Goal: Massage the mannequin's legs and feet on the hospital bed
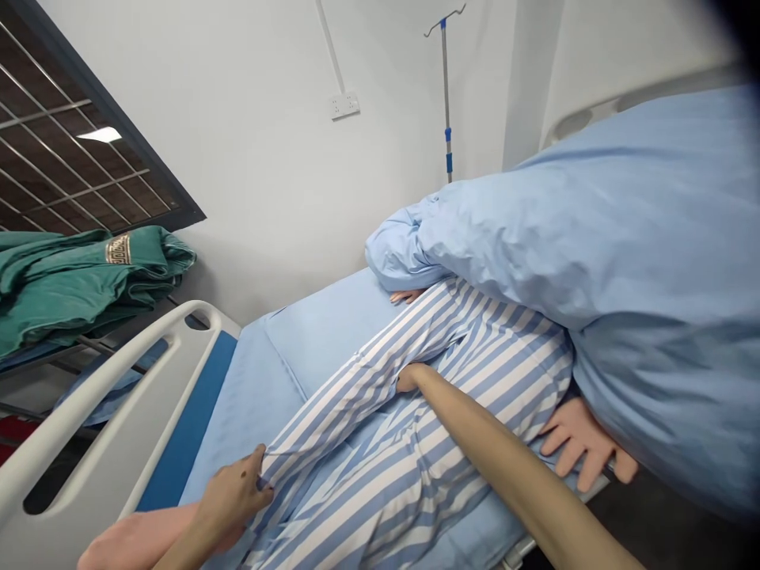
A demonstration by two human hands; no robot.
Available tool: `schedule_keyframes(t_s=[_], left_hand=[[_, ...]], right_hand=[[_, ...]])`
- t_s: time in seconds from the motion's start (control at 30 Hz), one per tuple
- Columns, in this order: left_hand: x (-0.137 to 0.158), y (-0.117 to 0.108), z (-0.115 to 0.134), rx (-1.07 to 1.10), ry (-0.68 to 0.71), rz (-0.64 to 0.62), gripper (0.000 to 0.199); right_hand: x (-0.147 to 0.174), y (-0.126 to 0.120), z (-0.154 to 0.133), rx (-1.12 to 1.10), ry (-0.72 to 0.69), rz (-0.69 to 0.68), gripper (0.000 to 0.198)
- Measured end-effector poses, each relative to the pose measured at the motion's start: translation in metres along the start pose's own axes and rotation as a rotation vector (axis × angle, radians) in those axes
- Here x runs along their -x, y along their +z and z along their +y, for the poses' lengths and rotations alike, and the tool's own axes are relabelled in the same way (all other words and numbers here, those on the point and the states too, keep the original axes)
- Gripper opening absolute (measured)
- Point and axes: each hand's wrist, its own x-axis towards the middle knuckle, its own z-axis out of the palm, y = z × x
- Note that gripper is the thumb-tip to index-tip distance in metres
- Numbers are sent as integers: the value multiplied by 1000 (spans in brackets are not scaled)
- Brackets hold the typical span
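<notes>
1. I see the left hand (234, 495) pinching the hem of the near trouser leg (332, 396), fingers and thumb pressed together on the cloth beside the bare foot (127, 542).
2. The right hand (408, 378) is buried between the two legs of the trousers (451, 412); only wrist and knuckles show, so I cannot tell whether it is spread or gripping.
3. The trousers lie on the manikin along the bed (309, 332), waist under the quilt (594, 237), hems toward the footboard (112, 412).
4. Progress, as I judge it: trousers cover both legs up to the hips; the hem at the foot is not yet settled.
5. Materials: trousers are thin woven cotton, blue-and-white stripes, creased. Quilt is pale blue, puffy, folded back. Sheet is smooth. Footboard is hard white moulded plastic with slots.
6. The manikin hand (579, 447) is rubbery, fingers spread, at the bed edge.
7. Green cloth (77, 277) lies heaped at the left.
</notes>
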Motion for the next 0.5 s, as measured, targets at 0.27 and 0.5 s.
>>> schedule_keyframes(t_s=[0.27,0.5], left_hand=[[0,-13,-3,53,-27,27,53],[-23,-3,27,188,-187,86,55]], right_hand=[[9,-15,-16,-1,-41,-44,41],[3,-25,-26,-27,-30,116,45]])
